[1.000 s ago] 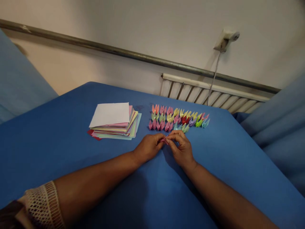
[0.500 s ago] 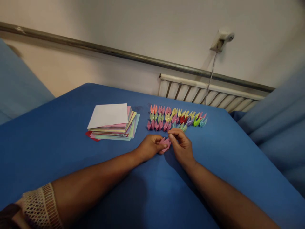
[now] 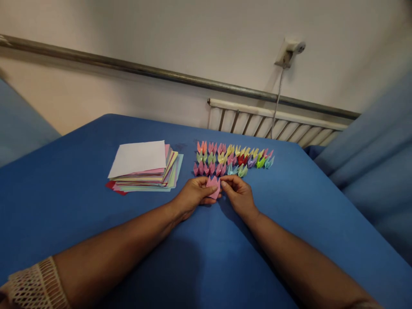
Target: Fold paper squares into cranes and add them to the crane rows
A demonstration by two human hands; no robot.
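Observation:
A pink origami piece, folded paper with several points at its top, is held upright between the thumb and fingers of my left hand. The thumb lies flat across its front. My right hand is closed in a pinch at the paper's right-hand point; the fingertips cover that tip. Just beyond my hands stand rows of small folded paper figures in pink, yellow, green, red, purple and blue, with pointed tips upward.
To the left lies a stack of coloured paper sheets topped by a white sheet. Blue cloth covers the table. Behind it are a radiator, a metal pipe and a wall socket with a cord. A blue curtain hangs on the right.
The pink paper has turned so its broad face and points show more clearly. My right fingertips have come down to its right point. The view has shifted slightly.

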